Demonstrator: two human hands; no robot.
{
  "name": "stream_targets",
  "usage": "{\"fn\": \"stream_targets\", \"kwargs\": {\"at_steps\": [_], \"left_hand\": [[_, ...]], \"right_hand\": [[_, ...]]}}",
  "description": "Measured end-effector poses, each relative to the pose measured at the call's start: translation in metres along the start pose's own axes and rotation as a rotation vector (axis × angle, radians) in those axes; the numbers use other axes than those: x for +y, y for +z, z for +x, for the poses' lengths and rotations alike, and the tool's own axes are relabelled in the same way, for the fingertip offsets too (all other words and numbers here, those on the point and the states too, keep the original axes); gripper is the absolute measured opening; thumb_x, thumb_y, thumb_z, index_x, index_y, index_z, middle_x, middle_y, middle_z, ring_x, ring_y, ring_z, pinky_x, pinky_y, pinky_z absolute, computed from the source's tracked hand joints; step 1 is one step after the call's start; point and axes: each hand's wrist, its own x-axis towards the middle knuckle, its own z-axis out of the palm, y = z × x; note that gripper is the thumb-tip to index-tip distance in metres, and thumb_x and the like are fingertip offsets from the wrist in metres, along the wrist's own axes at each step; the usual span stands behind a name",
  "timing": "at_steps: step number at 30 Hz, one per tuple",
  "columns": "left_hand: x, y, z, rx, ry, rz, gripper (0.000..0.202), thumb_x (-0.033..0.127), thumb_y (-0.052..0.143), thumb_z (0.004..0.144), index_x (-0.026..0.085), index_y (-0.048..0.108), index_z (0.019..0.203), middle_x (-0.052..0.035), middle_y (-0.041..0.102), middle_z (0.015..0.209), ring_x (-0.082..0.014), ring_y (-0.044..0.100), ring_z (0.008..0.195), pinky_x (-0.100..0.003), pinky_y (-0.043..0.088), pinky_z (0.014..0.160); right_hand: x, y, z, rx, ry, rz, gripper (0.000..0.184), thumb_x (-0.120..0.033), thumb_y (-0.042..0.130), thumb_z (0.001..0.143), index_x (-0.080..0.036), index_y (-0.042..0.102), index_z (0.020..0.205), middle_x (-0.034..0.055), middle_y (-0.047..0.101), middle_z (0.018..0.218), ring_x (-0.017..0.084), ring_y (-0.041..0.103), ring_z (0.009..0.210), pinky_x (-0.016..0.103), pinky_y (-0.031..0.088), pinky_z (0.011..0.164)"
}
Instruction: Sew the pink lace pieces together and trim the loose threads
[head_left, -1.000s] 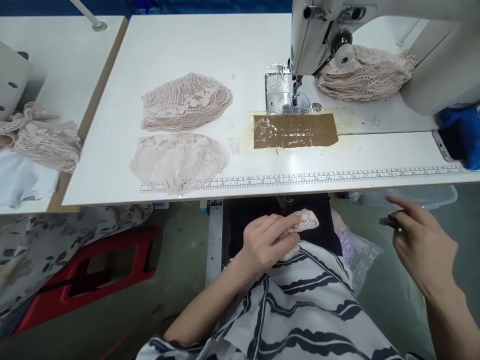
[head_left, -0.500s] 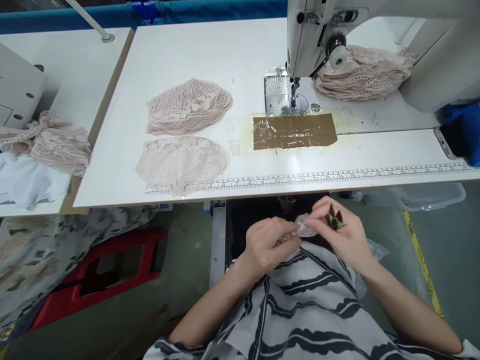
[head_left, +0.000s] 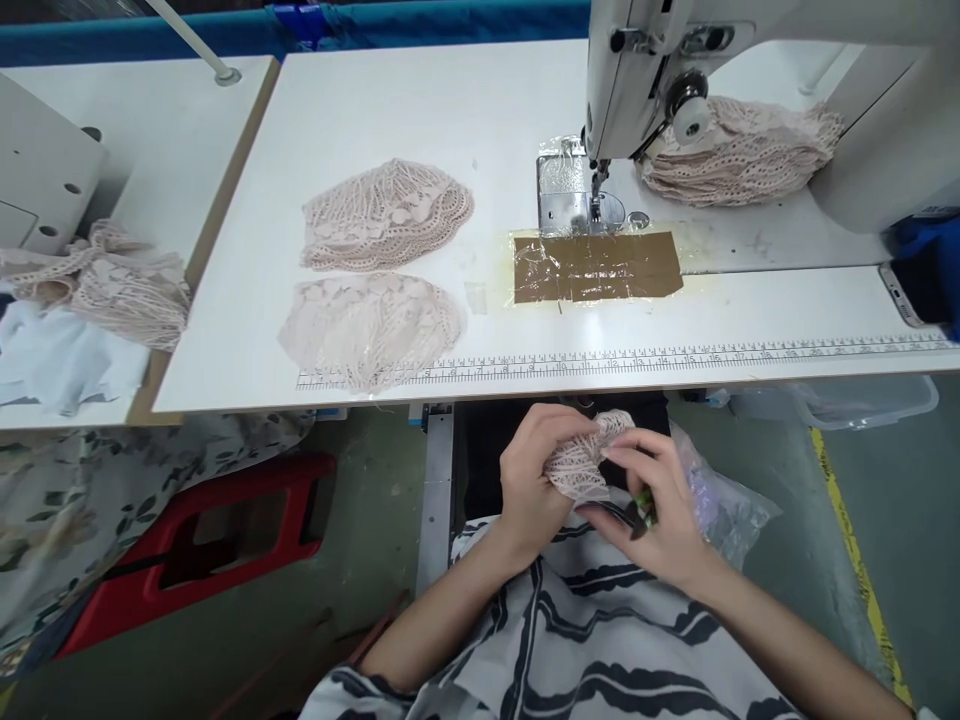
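Observation:
Just below the table's front edge, over my lap, my left hand (head_left: 536, 475) is closed on a pale pink lace piece (head_left: 577, 468), which bunches out between thumb and fingers. My right hand (head_left: 660, 500) meets the lace at its right side with the fingertips. Tucked in that hand is a small pair of thread snips (head_left: 643, 508), dark-bladed with some green; the palm partly hides them. On the table to the left lie two more lace pieces, a ribbed one (head_left: 386, 215) behind and a flatter one (head_left: 371, 330) in front.
A sewing machine (head_left: 630, 90) stands at the right, a lace stack (head_left: 742, 155) under its arm. Brown card (head_left: 600, 268) is taped before the needle plate. A phone (head_left: 911, 290) lies at the right. More lace (head_left: 127, 290) sits on the left table; a red stool (head_left: 210, 540) is below.
The lace in my left hand has opened out and shows more. My right hand has moved down and turned, with the snips now pointing downward. The view has shifted slightly.

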Motion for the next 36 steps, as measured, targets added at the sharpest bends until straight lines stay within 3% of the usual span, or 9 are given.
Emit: {"fn": "stream_targets", "kwargs": {"at_steps": [3, 6, 9, 12, 16, 30, 36], "left_hand": [[0.000, 0.002, 0.000, -0.003, -0.116, -0.051, 0.021, 0.018, 0.068, 0.083, 0.021, 0.063, 0.103, -0.0034, 0.064, 0.092, -0.0152, 0.062, 0.083, -0.027, 0.051, 0.071], [-0.002, -0.001, 0.001, -0.143, -0.188, -0.051, 0.019, 0.016, 0.063, 0.085, 0.020, 0.066, 0.103, -0.0054, 0.064, 0.095, -0.0159, 0.062, 0.085, -0.027, 0.050, 0.072], [-0.003, -0.005, 0.002, -0.335, -0.349, -0.094, 0.009, 0.020, 0.060, 0.087, 0.016, 0.067, 0.085, -0.0029, 0.060, 0.081, -0.0132, 0.057, 0.072, -0.023, 0.044, 0.061], [0.000, -0.007, 0.004, -0.490, -0.600, -0.209, 0.025, 0.033, 0.066, 0.084, 0.015, 0.058, 0.067, 0.0027, 0.047, 0.063, -0.0090, 0.044, 0.057, -0.021, 0.034, 0.051], [0.007, -0.011, 0.008, -0.573, -0.806, -0.403, 0.033, 0.042, 0.072, 0.076, 0.015, 0.057, 0.066, 0.0038, 0.043, 0.058, -0.0073, 0.037, 0.052, -0.020, 0.030, 0.046], [0.008, -0.017, 0.008, -0.645, -0.828, -0.431, 0.032, 0.036, 0.078, 0.070, 0.015, 0.055, 0.061, 0.0048, 0.039, 0.057, -0.0066, 0.031, 0.053, -0.022, 0.027, 0.049], [0.005, -0.017, 0.005, -0.603, -0.842, -0.473, 0.027, 0.033, 0.078, 0.071, 0.015, 0.058, 0.070, 0.0035, 0.047, 0.063, -0.0077, 0.039, 0.057, -0.022, 0.033, 0.054]], "right_hand": [[0.001, -0.001, 0.006, 0.079, 0.004, 0.032, 0.029, -0.011, 0.058, 0.085, -0.028, 0.060, 0.107, 0.0076, 0.058, 0.107, 0.011, 0.052, 0.060, 0.028, 0.043, 0.051], [-0.002, -0.015, 0.022, 0.090, 0.085, 0.113, 0.020, -0.009, 0.055, 0.087, -0.026, 0.062, 0.096, 0.0035, 0.065, 0.094, 0.013, 0.056, 0.065, 0.026, 0.042, 0.053], [-0.006, -0.028, 0.042, 0.058, 0.235, 0.079, 0.009, -0.018, 0.058, 0.089, -0.024, 0.064, 0.088, -0.0011, 0.064, 0.076, 0.011, 0.052, 0.059, 0.025, 0.040, 0.051], [-0.005, -0.034, 0.058, 0.046, 0.324, 0.072, 0.007, -0.026, 0.060, 0.088, -0.023, 0.065, 0.084, -0.0019, 0.061, 0.068, 0.011, 0.049, 0.057, 0.025, 0.038, 0.050], [0.001, -0.035, 0.065, 0.037, 0.381, 0.071, 0.010, -0.030, 0.061, 0.087, -0.022, 0.067, 0.085, -0.0009, 0.060, 0.069, 0.011, 0.049, 0.058, 0.025, 0.038, 0.051], [0.008, -0.032, 0.061, 0.147, 0.356, 0.045, 0.011, -0.031, 0.061, 0.087, -0.022, 0.067, 0.085, -0.0001, 0.064, 0.076, 0.013, 0.055, 0.067, 0.027, 0.045, 0.064], [0.007, -0.033, 0.058, 0.082, 0.387, 0.127, 0.013, -0.033, 0.057, 0.091, -0.022, 0.063, 0.088, -0.0006, 0.060, 0.076, 0.013, 0.055, 0.070, 0.026, 0.044, 0.066]]}}
